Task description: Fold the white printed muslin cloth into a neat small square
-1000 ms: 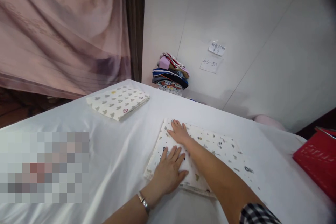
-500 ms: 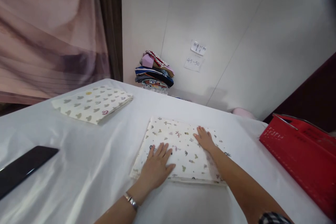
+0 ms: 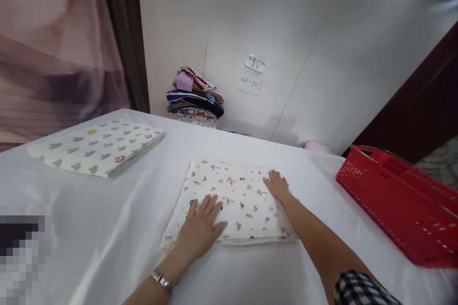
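Observation:
A folded white cloth [image 3: 236, 200] printed with small plants and shapes lies flat on the white-covered table in front of me. My left hand [image 3: 200, 226] rests palm down on its left part, fingers spread. Near the cloth's far right corner, my right hand [image 3: 278, 185] also lies flat with its fingers apart. Neither hand grips anything. Farther left is a second folded cloth [image 3: 100, 148], cream with grey mushroom-like prints, untouched by either hand.
A red plastic basket [image 3: 397, 209] stands at the table's right side. Behind the far edge rises a stack of folded clothes [image 3: 196, 97] against the wall, with paper notes [image 3: 250, 83] stuck above. A curtain [image 3: 60, 57] hangs at the left. The lower left corner is pixelated.
The view has turned slightly to the right, so most things sit farther left. My right hand has slid a little toward the cloth's right edge; the left stays on the cloth.

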The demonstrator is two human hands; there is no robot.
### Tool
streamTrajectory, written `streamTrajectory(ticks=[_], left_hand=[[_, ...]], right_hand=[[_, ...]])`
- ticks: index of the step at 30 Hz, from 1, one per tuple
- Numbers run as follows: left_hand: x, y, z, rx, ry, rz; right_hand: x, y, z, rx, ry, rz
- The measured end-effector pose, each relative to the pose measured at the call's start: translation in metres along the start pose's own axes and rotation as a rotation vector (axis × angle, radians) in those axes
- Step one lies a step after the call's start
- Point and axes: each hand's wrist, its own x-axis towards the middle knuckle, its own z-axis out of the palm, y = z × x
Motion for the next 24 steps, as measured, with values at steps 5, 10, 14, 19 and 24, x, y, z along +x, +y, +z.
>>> streamTrajectory(ticks=[5, 10, 14, 19, 24], left_hand=[[0.001, 0.002, -0.003, 0.001, -0.043, -0.017], [0.001, 0.005, -0.008, -0.024, -0.072, -0.027], [0.000, 0.006, -0.009, -0.047, -0.093, -0.046], [-0.004, 0.008, -0.006, -0.095, -0.090, -0.061], [-0.006, 0.009, -0.004, -0.116, -0.039, -0.056]], right_hand=[[-0.005, 0.009, -0.004, -0.015, -0.004, -0.037], [-0.017, 0.029, -0.001, -0.039, 0.041, 0.039], [-0.025, 0.031, -0.002, -0.051, 0.030, 0.029], [-0.057, 0.043, 0.012, -0.073, 0.099, -0.002], [-0.092, 0.077, 0.040, -0.086, 0.196, -0.047]])
